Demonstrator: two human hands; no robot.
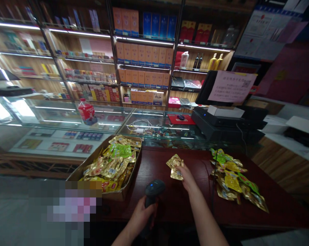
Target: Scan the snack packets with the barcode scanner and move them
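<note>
My left hand (pixel 141 213) is wrapped round the handle of a dark barcode scanner (pixel 155 188), which shows a small blue light on its head. To the right of it, my right hand (pixel 186 176) grips gold snack packets (pixel 176 167) above the dark red table; they look like two, overlapping. Left of the scanner, a cardboard box (pixel 130 182) holds many gold packets with some green and yellow ones among them. On the right side of the table lies a loose pile of gold, yellow and green packets (pixel 232 181), near my right forearm.
Behind the dark red table (pixel 154 160) stands a glass display counter (pixel 110 118) with a red drink bottle (pixel 87 111) on it. A monitor (pixel 208 89) and black cash drawer (pixel 216 126) stand at the right. Stocked shelves (pixel 144 39) line the back wall. A pixelated patch covers the lower left.
</note>
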